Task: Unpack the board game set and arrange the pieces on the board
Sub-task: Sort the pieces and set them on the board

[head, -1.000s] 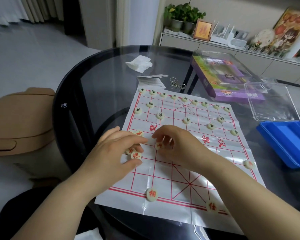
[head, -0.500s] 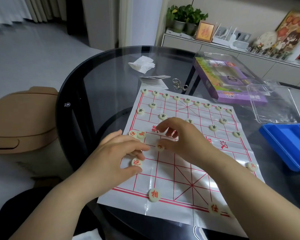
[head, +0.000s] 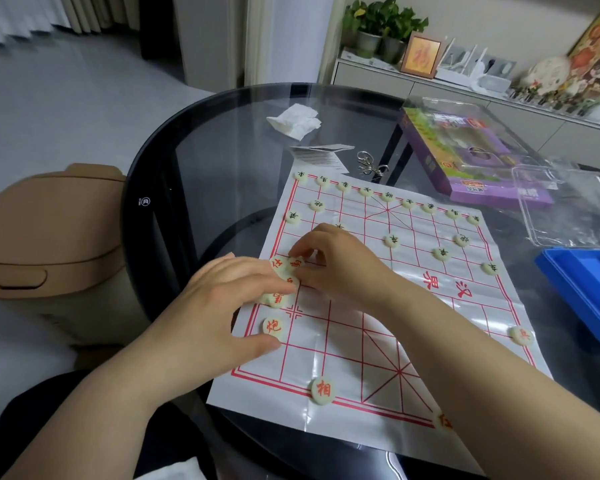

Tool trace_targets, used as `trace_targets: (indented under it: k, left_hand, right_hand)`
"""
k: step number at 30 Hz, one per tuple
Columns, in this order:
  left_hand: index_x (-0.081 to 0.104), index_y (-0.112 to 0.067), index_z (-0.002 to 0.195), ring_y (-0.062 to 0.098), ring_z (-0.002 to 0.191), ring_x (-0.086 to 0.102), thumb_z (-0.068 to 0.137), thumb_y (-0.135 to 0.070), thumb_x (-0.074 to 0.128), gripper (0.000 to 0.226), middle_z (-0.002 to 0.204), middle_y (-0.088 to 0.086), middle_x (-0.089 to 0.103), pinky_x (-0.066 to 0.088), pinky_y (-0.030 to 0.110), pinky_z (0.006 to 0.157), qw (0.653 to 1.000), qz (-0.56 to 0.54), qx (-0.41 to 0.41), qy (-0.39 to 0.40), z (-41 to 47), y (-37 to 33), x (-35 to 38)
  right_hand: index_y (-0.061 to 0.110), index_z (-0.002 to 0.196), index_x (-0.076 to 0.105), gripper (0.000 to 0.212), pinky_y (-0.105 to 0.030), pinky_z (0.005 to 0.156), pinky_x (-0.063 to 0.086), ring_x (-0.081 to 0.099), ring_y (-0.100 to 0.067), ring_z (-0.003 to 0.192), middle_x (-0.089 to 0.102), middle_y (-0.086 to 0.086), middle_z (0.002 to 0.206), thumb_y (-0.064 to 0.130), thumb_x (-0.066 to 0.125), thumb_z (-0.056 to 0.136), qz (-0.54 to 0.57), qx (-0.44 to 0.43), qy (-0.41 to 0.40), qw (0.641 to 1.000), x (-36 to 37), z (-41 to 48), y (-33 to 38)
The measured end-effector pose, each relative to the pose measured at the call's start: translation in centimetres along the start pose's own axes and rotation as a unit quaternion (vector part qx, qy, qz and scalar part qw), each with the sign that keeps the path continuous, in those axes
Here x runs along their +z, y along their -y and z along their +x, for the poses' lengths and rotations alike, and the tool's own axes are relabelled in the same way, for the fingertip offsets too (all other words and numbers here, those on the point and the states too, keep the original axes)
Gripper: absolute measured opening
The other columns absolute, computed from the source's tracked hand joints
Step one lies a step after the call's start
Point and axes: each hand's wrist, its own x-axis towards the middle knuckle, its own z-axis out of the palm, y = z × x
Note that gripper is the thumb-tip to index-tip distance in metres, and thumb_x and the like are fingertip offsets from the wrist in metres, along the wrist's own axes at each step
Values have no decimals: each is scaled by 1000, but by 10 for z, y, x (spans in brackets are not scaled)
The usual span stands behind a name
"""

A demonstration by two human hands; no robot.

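A white paper board (head: 378, 306) with red grid lines lies on the round glass table (head: 222, 161). Black-marked round pieces (head: 387, 195) line its far rows. Red-marked pieces lie scattered on the near half: one at the near edge (head: 323, 390), one by my left thumb (head: 272, 326), one at the right edge (head: 521, 335). My left hand (head: 229, 306) rests flat over a small cluster of red pieces (head: 278, 297) at the board's left edge. My right hand (head: 336, 261) reaches across, index finger and thumb pinching a red piece (head: 296, 263) in that cluster.
A purple game box (head: 482, 174), a clear plastic lid (head: 568, 209) and a blue tray (head: 589, 292) sit to the right of the board. A crumpled tissue (head: 297, 121), folded paper (head: 321, 155) and metal ring puzzle (head: 369, 166) lie beyond it. A beige bin (head: 49, 230) stands left.
My right hand has moved left and farther up the board, from the middle to the cluster at the left edge. My left hand has stayed over the cluster.
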Motion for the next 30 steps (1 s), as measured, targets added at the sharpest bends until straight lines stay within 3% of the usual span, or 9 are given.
trace_targets:
  k: [3, 6, 8, 10, 13, 18, 24, 27, 30]
  left_hand:
    - [42, -57, 83, -29, 108, 13, 69, -36, 73, 40, 113, -48, 18, 22, -5, 82, 1000, 21, -15, -13, -1, 4, -1]
    - [42, -54, 78, -34, 104, 5, 70, -39, 71, 34, 110, -49, 19, 14, -4, 86, 999, 46, -23, 3, -2, 10, 0]
    - [42, -54, 77, -34, 104, 4, 69, -44, 71, 32, 107, -44, 28, 7, 2, 94, 998, 53, -26, 8, -2, 12, 1]
    - [41, -52, 80, -29, 102, 6, 69, -52, 69, 30, 105, -43, 25, 0, 7, 100, 997, 66, -27, 5, -2, 11, 2]
    - [43, -48, 89, -19, 107, -1, 73, -47, 65, 27, 101, -45, 16, -7, 11, 98, 995, 82, -47, 6, 0, 10, 4]
    - [58, -39, 94, -15, 114, 3, 73, -44, 65, 23, 104, -39, 23, -15, 7, 97, 995, 89, -33, -21, 2, 8, 9]
    - [50, -41, 67, -14, 115, 19, 59, -62, 65, 27, 103, -29, 36, -17, 9, 101, 988, 137, 24, -63, 10, -14, 20]
    - [61, -35, 79, -8, 120, 20, 69, -51, 70, 21, 105, -27, 37, -13, 16, 107, 987, 147, 31, -60, 18, -18, 23]
    - [66, -31, 92, 1, 131, 20, 72, -55, 61, 32, 109, -26, 36, -13, 16, 106, 987, 157, 13, -37, 23, -14, 24]
  right_hand:
    - [15, 116, 60, 30, -16, 80, 34, 44, -12, 100, 55, -2, 115, 22, 58, 87, -13, 3, -6, 1000, -1, -1, 0]
    - [17, 113, 60, 28, -10, 68, 32, 38, -5, 93, 54, 4, 105, 26, 57, 87, -3, 5, -50, 999, -6, -9, 0]
    - [17, 110, 61, 26, -3, 68, 31, 35, -2, 89, 48, 9, 95, 27, 59, 85, 12, 2, -74, 997, -12, -20, 0]
    - [19, 105, 62, 24, 1, 69, 30, 35, 0, 83, 46, 14, 91, 29, 60, 84, 23, 2, -77, 997, -16, -34, -2]
    - [27, 96, 59, 14, -2, 74, 30, 38, 3, 81, 43, 23, 84, 32, 60, 82, 24, 19, -63, 998, -19, -55, -9]
    - [35, 83, 49, 14, -4, 68, 34, 40, 1, 83, 50, 17, 88, 30, 62, 81, 31, 63, -78, 995, -26, -81, -22]
    - [45, 73, 42, 25, -6, 68, 35, 43, 5, 81, 44, 28, 81, 32, 62, 80, 43, 81, -106, 990, -38, -106, -29]
    - [41, 79, 46, 18, -7, 67, 35, 43, 3, 80, 44, 28, 81, 31, 61, 81, 51, 105, -119, 986, -47, -120, -38]
    - [41, 81, 46, 18, -7, 68, 34, 43, 3, 80, 43, 28, 81, 31, 61, 82, 52, 113, -111, 986, -45, -131, -43]
